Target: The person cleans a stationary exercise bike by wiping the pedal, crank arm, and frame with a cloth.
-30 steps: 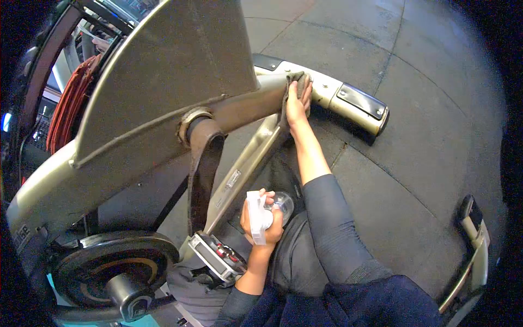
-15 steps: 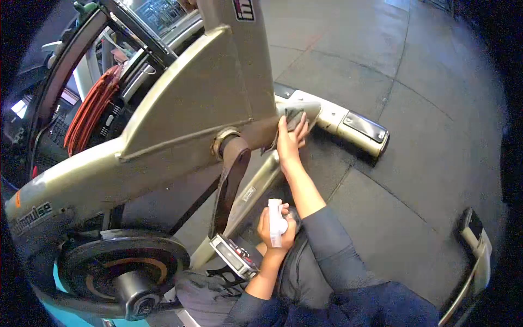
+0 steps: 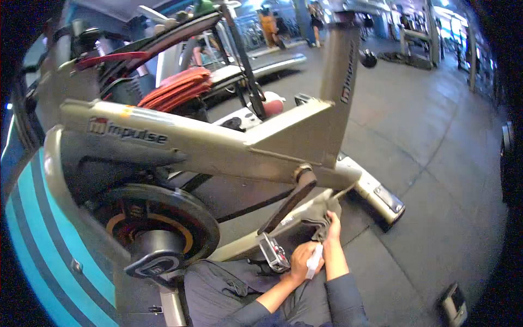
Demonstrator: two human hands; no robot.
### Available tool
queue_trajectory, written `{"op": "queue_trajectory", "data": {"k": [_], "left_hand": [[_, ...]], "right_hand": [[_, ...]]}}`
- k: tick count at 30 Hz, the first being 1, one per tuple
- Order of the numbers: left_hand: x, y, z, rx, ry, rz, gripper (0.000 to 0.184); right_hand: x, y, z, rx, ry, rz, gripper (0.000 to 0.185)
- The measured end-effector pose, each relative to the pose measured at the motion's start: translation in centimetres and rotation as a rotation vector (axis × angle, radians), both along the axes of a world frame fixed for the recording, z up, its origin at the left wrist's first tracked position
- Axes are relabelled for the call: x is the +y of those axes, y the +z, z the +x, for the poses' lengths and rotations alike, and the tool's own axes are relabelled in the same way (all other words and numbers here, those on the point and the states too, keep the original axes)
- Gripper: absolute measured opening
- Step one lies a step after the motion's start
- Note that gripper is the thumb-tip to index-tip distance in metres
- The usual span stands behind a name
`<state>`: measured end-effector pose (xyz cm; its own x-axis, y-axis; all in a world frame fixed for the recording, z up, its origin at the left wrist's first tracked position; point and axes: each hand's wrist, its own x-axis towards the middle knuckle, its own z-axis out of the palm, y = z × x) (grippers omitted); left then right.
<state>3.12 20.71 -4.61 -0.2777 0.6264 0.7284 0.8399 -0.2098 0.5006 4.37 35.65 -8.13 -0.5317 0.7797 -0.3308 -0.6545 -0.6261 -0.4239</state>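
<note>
My left hand (image 3: 300, 262) is closed around a spray bottle (image 3: 314, 262); its white head shows above the fingers, and the rest of it is hidden. Just to the right, my right hand (image 3: 333, 233) grips a crumpled grey cloth (image 3: 317, 222), which hangs loosely near the spray head. Both hands are low in front of my lap, beside the exercise bike's crank arm (image 3: 294, 197) and pedal (image 3: 273, 253). The bike frame (image 3: 218, 141), marked "Impulse", stretches across the view above my hands.
A flywheel (image 3: 158, 218) sits at the lower left, near a turquoise striped surface (image 3: 38, 240). The bike's front foot bar (image 3: 378, 196) rests on dark floor tiles. Red folded items (image 3: 177, 90) lie behind the frame. People (image 3: 269, 27) are in the far background.
My right hand has come off the bike frame with the cloth and moved down beside the left hand. The view has tilted up, showing more of the room.
</note>
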Motion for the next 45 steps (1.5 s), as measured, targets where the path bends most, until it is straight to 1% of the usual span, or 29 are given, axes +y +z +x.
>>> {"op": "queue_trajectory", "data": {"k": [1,2,3,5,7,8,9,11,13,15,16,17,19,20,21,23,25,27,29,31,32,33,36,39,41,45], "left_hand": [[-0.3,0.0,0.1,0.034,-0.018,0.013,0.031],[-0.4,-0.3,0.1,0.031,-0.026,0.041,0.032],[-0.9,0.3,0.3,-0.002,-0.018,0.025,0.034],[-1.3,0.3,0.2,-0.020,-0.034,0.048,0.036],[-2.0,0.7,0.6,0.063,-0.014,0.056,0.038],[-2.8,1.3,0.9,0.061,-0.039,0.047,0.040],[-2.9,0.7,0.6,0.056,-0.102,0.056,0.040],[-5.0,3.0,1.0,0.110,-0.124,0.083,0.034],[-7.5,5.4,2.5,-0.071,-0.183,0.040,0.018],[-10.0,6.9,3.0,0.112,-0.114,0.062,0.018],[-11.1,7.7,2.8,0.086,-0.197,0.003,0.023],[-11.9,9.3,3.2,0.085,-0.186,0.010,0.023],[-13.4,12.6,3.8,-0.036,-0.092,0.207,0.039],[-14.2,13.9,3.6,-0.145,-0.058,0.133,0.034],[-14.6,14.5,2.6,-0.184,-0.051,0.172,0.043],[-16.2,17.5,1.9,-0.225,-0.013,0.167,0.047],[-17.3,19.2,0.6,-0.127,0.057,0.184,0.046],[-18.4,22.1,-0.4,-0.098,0.121,0.268,0.043],[-19.3,23.8,-1.7,0.000,0.252,0.327,0.047],[-20.4,25.7,-2.4,-0.011,0.300,0.356,0.050],[-20.7,26.1,-2.9,0.047,0.356,0.377,0.053],[-21.1,26.6,-2.9,-0.014,0.364,0.412,0.056],[-22.2,27.8,-3.4,0.054,0.440,0.430,0.057],[-22.7,27.9,-4.1,0.005,0.474,0.444,0.058],[-23.0,28.1,-4.3,0.032,0.481,0.441,0.058],[-23.6,28.9,-4.3,0.009,0.459,0.375,0.058]], "right_hand": [[0.5,-1.0,0.2,0.110,0.027,-0.065,0.032],[0.1,-0.2,0.6,0.010,-0.033,-0.093,0.033],[0.4,-0.7,0.5,0.043,-0.052,-0.098,0.035],[-0.7,0.6,1.0,-0.035,-0.031,-0.110,0.037],[0.1,-2.3,0.2,-0.023,-0.039,-0.070,0.038],[-0.4,-1.5,0.5,-0.085,-0.033,-0.033,0.039],[0.2,-2.9,0.3,-0.094,-0.054,0.011,0.039],[0.3,-3.3,0.4,-0.082,-0.011,-0.016,0.040],[0.0,-3.2,0.7,-0.054,-0.017,-0.002,0.039],[0.4,-3.8,0.4,-0.088,-0.049,0.041,0.037],[0.1,-3.3,0.5,-0.067,-0.033,0.031,0.036],[0.3,-3.6,0.5,-0.058,-0.011,0.033,0.036],[0.7,-4.3,0.4,-0.014,0.033,0.070,0.036],[0.4,-4.1,0.4,-0.016,0.036,0.075,0.036],[0.2,-3.9,0.6,-0.024,0.015,0.080,0.036],[0.5,-4.4,1.0,-0.042,-0.009,0.089,0.036],[1.3,-5.7,1.3,-0.100,0.001,0.099,0.041],[-0.4,-3.3,2.1,-0.144,-0.022,0.120,0.040],[-1.2,-2.5,2.6,-0.129,-0.005,0.127,0.037],[-1.5,-2.2,3.1,-0.145,0.004,0.093,0.036],[-1.6,-2.1,3.2,-0.149,-0.005,0.122,0.035],[-2.1,-1.6,3.2,-0.151,-0.014,0.151,0.034],[-2.4,-1.5,3.5,-0.128,0.018,0.170,0.033],[-2.4,-1.9,3.7,-0.107,0.018,0.181,0.032],[-2.3,-2.1,3.7,-0.111,0.015,0.170,0.032],[-1.9,-2.8,3.7,-0.095,-0.006,0.180,0.033]]}}
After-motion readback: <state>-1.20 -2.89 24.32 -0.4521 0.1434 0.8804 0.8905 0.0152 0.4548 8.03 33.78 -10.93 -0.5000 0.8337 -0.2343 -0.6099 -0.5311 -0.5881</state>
